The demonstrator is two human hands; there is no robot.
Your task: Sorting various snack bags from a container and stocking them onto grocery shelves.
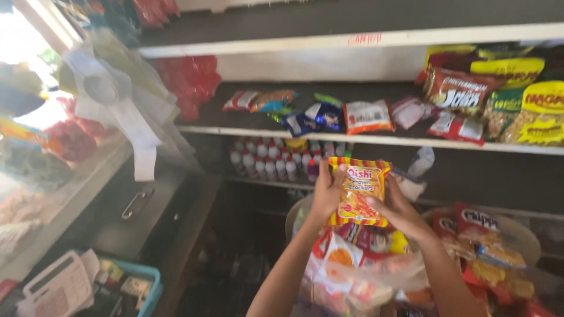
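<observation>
Both my hands hold up one yellow-and-orange snack packet (358, 194) with red stripes along its top edge. My left hand (325, 191) grips its left edge, and my right hand (395, 210) grips its lower right side. The packet is raised in front of the shop shelves, above a clear plastic bag (364, 273) full of assorted snack packets.
The middle shelf (376, 140) carries small snack packets and larger yellow and red bags at the right. Several small white bottles (270, 161) stand below it. Red bags (189, 79) hang at the back left. At bottom left sits a teal tray (147, 276) with a white calculator (59, 287).
</observation>
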